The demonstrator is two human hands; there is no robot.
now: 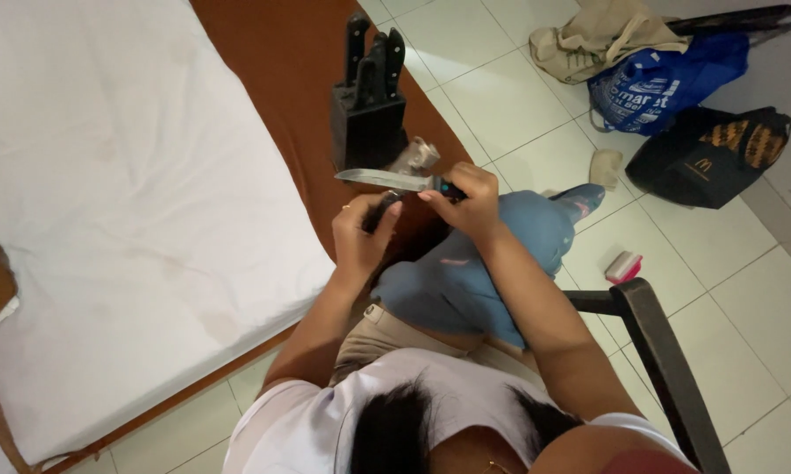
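Two hands (413,219), knife (382,179) beside knife block (367,123).

the person is wearing a white short-sleeved top (343,412), with both arms bare below the sleeves. they are wearing khaki trousers (386,333) with belt loops showing at the waistband, and a thin gold ring (346,208) is sitting on a finger of the left hand (360,233). dark hair (395,430) is hanging forward over the top's front.

The knife block (367,123) stands just beyond the hands, the bed (123,202) to their left, bags (676,96) on the floor (501,96) far right.
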